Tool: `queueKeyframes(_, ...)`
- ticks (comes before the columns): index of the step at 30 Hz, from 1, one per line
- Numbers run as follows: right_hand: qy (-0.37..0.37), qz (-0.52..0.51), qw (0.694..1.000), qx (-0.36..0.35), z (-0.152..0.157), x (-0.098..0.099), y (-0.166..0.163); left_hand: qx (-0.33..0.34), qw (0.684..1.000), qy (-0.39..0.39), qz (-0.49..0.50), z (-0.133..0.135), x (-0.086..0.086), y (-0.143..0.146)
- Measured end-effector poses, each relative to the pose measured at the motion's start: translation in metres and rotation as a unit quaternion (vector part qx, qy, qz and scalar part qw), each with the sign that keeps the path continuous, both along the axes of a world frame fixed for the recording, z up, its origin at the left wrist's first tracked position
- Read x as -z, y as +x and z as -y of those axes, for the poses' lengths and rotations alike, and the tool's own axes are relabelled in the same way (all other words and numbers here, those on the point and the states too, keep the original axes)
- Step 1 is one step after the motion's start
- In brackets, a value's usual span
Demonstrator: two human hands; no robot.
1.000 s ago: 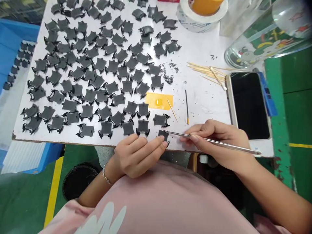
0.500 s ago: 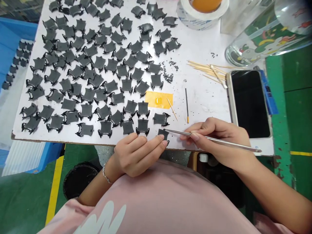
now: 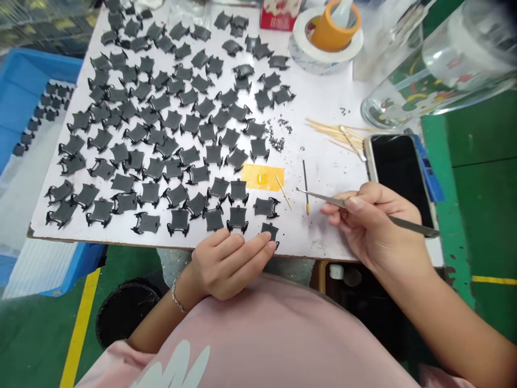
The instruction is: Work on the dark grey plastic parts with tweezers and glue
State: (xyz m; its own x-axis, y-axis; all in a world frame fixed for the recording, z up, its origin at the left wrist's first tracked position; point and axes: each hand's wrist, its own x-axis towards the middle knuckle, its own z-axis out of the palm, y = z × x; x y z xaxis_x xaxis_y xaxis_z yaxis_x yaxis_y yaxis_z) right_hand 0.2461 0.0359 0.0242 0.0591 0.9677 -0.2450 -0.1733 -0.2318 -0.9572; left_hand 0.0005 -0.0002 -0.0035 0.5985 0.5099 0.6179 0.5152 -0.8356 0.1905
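My left hand (image 3: 226,264) lies at the board's front edge, its fingertips on the lower edge of a dark grey plastic piece (image 3: 270,231) with black clips. My right hand (image 3: 363,221) holds long steel tweezers (image 3: 323,197) in a pencil grip, their tip over bare white board and apart from any piece. Several similar pieces (image 3: 238,218) stand in loose rows across the white work board (image 3: 319,237). The nearest of them lie just left of the piece under my fingers.
A yellow tape patch (image 3: 262,178) lies beside a toothpick (image 3: 283,191) and a thin yellow-ended stick (image 3: 306,186). Black crumbs (image 3: 277,141), loose toothpicks (image 3: 335,134), a phone (image 3: 398,172), a tape roll (image 3: 327,37) and a clear jar (image 3: 436,64) sit beyond. A blue tray (image 3: 36,91) stands left.
My right hand has drawn back to the right, lifting the tweezers' tip off the grey piece. My left hand stays on that piece, and the view has tilted slightly.
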Motion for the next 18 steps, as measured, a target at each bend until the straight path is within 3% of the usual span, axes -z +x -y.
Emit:
queueKeyframes(2, 0.027, 0.041, 0.999, 0.018, -0.005, 0.001, -0.004, 0.003, 1.0, 0.009, 0.011, -0.001, 0.001, 0.001)
queueKeyframes(11, 0.049, 0.156, 0.983, -0.077, -0.013, 0.007, -0.01, 0.014, 0.999, 0.026, 0.033, -0.003, 0.004, 0.003)
queueKeyframes(18, 0.041, 0.174, 0.982, -0.057, -0.013, 0.008, -0.012, 0.01, 0.999, 0.02, 0.031, -0.003, 0.003, 0.002)
